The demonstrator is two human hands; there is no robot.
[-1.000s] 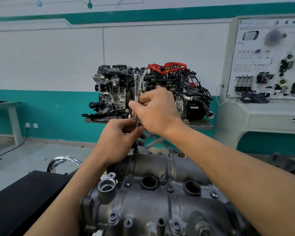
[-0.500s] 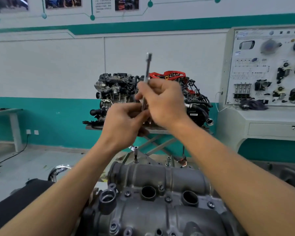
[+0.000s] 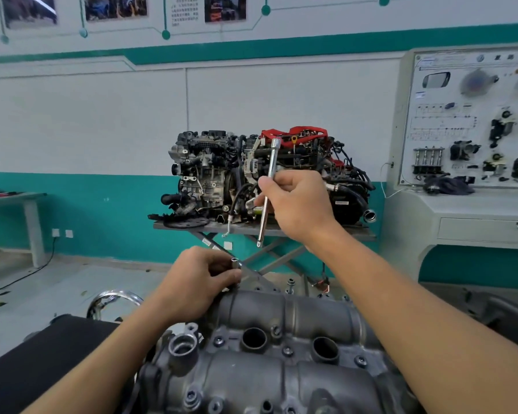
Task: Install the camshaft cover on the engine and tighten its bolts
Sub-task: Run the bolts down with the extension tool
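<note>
Fingers of the right hand are curling round a chrome extension bar, gripping it near its middle. The bar is hanging almost upright, tilted slightly, high above the far edge of the camshaft cover, with its thicker end uppermost and its thin end pointing down. Fingertips of the left hand are pinching a small socket, open end up, just above the cover's far left corner; bar and socket are apart. The grey cover is lying across the engine directly below both forearms, its two round wells and many small bolt heads facing up. One bolt is standing proud at the cover's far edge, right of the left hand. Left of the cover a black surface and a chrome ring are showing. Well beyond the cover a second engine with red parts is sitting on a scissor stand, and to the far right a training panel is carrying mounted car components.
</note>
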